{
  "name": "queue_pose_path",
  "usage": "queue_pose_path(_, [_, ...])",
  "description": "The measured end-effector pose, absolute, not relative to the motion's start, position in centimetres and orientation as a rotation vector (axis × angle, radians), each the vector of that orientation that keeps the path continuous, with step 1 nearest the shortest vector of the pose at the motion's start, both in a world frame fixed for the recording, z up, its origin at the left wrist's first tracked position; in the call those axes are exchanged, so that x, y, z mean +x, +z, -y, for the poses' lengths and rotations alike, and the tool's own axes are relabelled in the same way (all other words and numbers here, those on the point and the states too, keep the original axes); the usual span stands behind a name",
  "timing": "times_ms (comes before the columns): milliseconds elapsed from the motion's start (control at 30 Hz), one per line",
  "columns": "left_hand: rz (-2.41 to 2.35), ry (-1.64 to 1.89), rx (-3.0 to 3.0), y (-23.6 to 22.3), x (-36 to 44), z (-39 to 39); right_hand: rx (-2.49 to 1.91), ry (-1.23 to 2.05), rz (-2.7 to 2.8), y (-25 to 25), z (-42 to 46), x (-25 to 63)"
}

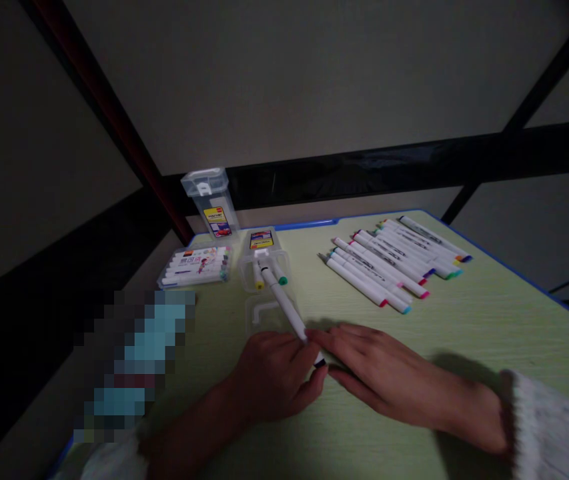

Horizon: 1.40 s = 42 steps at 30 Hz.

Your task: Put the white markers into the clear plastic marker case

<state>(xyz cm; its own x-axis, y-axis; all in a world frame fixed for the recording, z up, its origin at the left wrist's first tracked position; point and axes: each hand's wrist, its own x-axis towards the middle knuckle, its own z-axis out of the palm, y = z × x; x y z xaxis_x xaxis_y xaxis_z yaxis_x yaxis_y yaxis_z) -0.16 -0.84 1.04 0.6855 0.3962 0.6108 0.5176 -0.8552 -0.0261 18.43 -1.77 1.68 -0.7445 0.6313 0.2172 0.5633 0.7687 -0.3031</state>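
A white marker [287,310] with a black end slants between my hands, its far tip over an open clear plastic case [249,255]. My left hand [274,377] is closed around the marker's near part. The fingers of my right hand [374,367] come in from the other side, index finger and thumb at the black end, pinching it. Inside the case lie a yellow-ended marker [259,277] and a green-ended marker [280,272]. The case's clear lid [249,317] is folded down towards me on the table.
Several white markers [371,277] with coloured ends lie in a row at right. Behind the left side stands a tall clear box [213,203]; a flat pack of markers [197,267] lies before it. A blurred patch [149,347] covers the left edge of the table [464,333].
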Motion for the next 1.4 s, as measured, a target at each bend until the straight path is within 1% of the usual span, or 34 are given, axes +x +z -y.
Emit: queue_pose_path(1400, [0.746,-0.810,-2.755,1.42,-0.24,0.91,-0.927,0.238,2.657,1.57,1.88,18.55])
